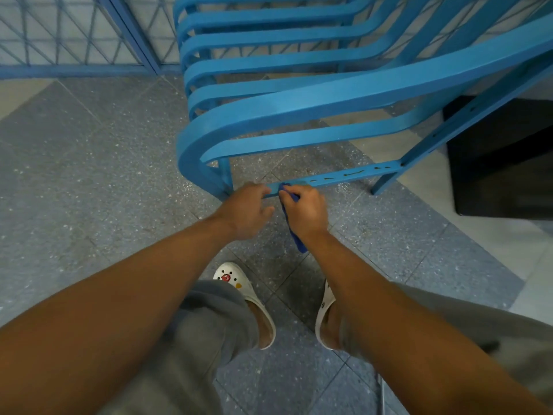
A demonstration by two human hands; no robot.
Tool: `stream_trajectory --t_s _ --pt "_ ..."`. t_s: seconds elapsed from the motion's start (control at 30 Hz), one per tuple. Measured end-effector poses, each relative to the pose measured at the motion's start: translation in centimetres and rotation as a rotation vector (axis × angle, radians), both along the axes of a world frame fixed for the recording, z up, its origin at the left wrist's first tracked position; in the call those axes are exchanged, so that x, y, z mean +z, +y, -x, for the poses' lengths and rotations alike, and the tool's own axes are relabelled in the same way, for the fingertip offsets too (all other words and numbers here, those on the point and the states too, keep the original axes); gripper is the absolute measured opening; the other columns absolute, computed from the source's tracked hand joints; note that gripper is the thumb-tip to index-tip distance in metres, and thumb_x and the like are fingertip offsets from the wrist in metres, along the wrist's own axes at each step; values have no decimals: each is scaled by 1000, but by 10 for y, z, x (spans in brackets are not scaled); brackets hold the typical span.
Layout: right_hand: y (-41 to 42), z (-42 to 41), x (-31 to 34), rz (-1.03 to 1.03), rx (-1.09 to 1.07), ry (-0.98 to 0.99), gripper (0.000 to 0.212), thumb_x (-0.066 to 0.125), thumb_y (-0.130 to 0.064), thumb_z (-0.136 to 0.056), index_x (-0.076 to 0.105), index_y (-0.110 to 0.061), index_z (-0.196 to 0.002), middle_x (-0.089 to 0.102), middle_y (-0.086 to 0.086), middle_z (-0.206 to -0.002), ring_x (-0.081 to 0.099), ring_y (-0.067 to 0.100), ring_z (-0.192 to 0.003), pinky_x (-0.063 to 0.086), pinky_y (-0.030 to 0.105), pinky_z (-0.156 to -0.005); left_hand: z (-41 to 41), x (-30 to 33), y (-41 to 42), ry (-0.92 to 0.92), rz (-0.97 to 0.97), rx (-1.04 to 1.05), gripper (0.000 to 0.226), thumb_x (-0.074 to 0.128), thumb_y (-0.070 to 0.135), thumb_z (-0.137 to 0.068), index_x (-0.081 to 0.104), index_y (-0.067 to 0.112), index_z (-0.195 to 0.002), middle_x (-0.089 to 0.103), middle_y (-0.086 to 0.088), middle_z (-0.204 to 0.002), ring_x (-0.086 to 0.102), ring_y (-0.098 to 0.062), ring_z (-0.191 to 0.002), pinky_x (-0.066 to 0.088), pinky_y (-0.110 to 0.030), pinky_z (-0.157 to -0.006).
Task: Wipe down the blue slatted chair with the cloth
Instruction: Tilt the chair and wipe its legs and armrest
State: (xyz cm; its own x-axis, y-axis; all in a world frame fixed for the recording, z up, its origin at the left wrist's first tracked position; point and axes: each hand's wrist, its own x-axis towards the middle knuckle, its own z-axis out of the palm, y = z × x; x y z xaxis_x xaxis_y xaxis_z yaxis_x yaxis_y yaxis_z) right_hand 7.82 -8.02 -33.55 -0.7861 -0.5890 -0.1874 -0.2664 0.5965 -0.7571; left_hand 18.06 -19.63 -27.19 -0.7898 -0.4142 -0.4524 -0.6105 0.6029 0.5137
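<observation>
Cloth (294, 232) gripped in right hand (303, 212), pressed on chair (329, 94) rail — left hand (245, 209) beside

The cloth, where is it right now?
Head view, centre: the cloth is gripped in the right hand, pressed on the chair's low crossbar, beside the left hand.
</observation>
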Motion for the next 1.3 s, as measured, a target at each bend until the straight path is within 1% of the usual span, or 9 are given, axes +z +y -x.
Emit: stream_trajectory --t_s 0.13,0.27,0.4,0.57,0.73,0.83,0.97,1.13,1.3 --pt "9 17 1 -29 47 11 22 68 -33 -97 79 -23 -113 78 -2 -102 68 8 -84 51 21 -73 9 -19 9 27 178 -117 47 59 22 -99 48 7 -142 46 -13 -143 42 -29 -132 40 -40 -110" --pt "30 51 -3 44 -280 -106 21 69 -32 -96 80 -20 -110 75 -8 -92 68 7 -82 61 32 -84 17 -28 6 45 276 -122 46 60 9 -95 49 5 -140 48 -13 -139 42 -30 -130 41 -44 -110" --pt "23 34 -3 33 -248 -23 23 66 -27 -99 77 -16 -116 71 -6 -97 62 2 -80 45 2 -71 23 -36 0 21 300 -56 36 62 7 -94 57 7 -130 56 -14 -127 52 -30 -116 46 -42 -101" --pt "3 2 -5 27 7 11 23 69 -31 -96 77 -22 -115 74 5 -105 68 18 -92 58 35 -80 28 -41 -5 63 281 15 20 58 0 -92 67 5 -108 59 -19 -110 57 -34 -104 49 -44 -88" --pt "23 33 -2 32 -106 -37 22 71 -32 -95 79 -21 -113 75 -2 -106 67 8 -91 53 19 -84 30 -44 -11 70 269 10 18 61 0 -91 71 7 -105 59 -17 -105 57 -32 -100 50 -44 -88" --pt "24 37 -3 55 -281 -63 21 69 -26 -97 79 -15 -112 71 -7 -89 61 -3 -73 48 3 -71 32 -46 -12 61 271 17 16 64 1 -92 71 7 -105 59 -15 -105 57 -30 -101 51 -44 -88" --pt "7 11 -4 58 -170 -9 20 66 -27 -98 79 -15 -109 71 0 -92 65 11 -80 56 29 -78 33 -45 -11 47 278 14 21 67 3 -90 71 10 -109 60 -15 -108 57 -31 -103 51 -43 -91" --pt "9 21 5 -7 34 -2 20 68 -32 -96 80 -23 -110 76 -4 -90 67 8 -76 51 21 -66 33 -46 -14 48 269 13 20 67 9 -92 71 9 -112 59 -16 -110 57 -31 -105 49 -43 -93" --pt "20 58 2 -2 -270 -51 17 66 -31 -97 78 -20 -102 70 -6 -79 66 13 -72 55 30 -68 33 -44 -12 95 244 42 17 64 10 -95 71 8 -111 60 -14 -108 57 -29 -101 50 -43 -93"
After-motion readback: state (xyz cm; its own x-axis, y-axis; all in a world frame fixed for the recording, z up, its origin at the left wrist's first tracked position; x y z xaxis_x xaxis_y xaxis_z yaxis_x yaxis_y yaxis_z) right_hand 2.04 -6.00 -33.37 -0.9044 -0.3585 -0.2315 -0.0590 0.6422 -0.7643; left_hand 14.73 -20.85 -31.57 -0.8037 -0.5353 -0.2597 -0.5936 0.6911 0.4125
